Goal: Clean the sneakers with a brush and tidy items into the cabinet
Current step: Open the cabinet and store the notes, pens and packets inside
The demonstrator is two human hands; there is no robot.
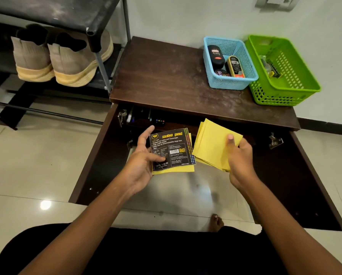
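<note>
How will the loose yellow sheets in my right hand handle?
Likely floppy and very light: the yellow sheets are thin paper, pinched by the right hand. They are fanned out unevenly, so they will probably slide apart.

— Where do we have room?
— The left and middle of the table (162, 76) lie bare, so we can pass there. At its right end the blue basket (221, 84) and green basket (285, 96) stand just beside each other, by the wall.
— And below?
— The opening under it is wide, between the left door (98, 155) and right door (309, 175), both standing open. Dark items (146, 119) crowd its upper left corner. Our note pad (172, 147) and yellow sheets (213, 143) hang in front of it. The shoe rack (100, 62) closes off our left.
</note>
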